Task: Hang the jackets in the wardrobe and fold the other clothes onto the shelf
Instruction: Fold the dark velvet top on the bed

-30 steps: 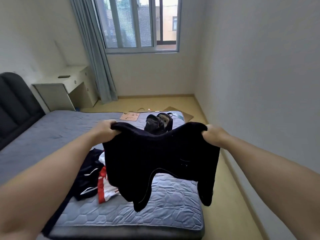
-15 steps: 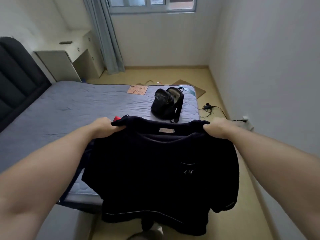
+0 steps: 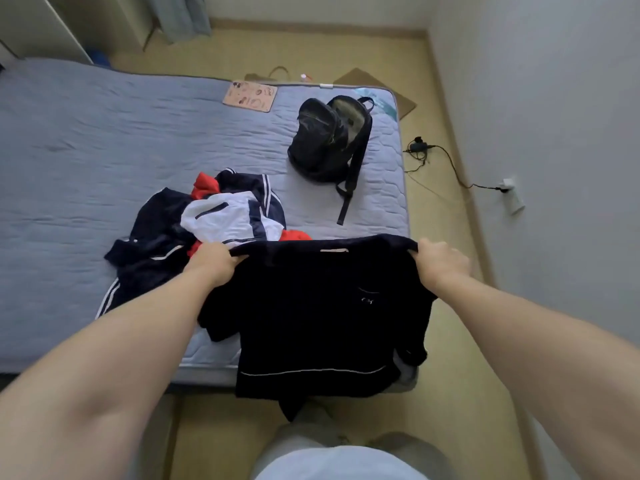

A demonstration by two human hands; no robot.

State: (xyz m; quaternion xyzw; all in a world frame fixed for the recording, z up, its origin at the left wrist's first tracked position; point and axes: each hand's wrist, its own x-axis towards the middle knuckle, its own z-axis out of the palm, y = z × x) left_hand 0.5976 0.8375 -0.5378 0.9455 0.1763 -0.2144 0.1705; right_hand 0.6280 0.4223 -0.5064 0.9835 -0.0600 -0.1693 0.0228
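Navy cloth, a short-sleeved shirt [image 3: 322, 317], is held spread by its shoulders over the near right corner of the bed [image 3: 86, 150], with the hem hanging past the near edge. One shoulder is pinched in the curled fingers of the left hand [image 3: 213, 263], the other in those of the right hand [image 3: 440, 263]. A heap of clothes [image 3: 214, 216] lies just beyond the left hand, and a backpack [image 3: 329, 140] sits near the far right corner. For a neat fold, the shirt is probably best laid flat on the bare quilt between heap and right edge. It should be kept taut while lowered, then smoothed before the sleeves are turned in.
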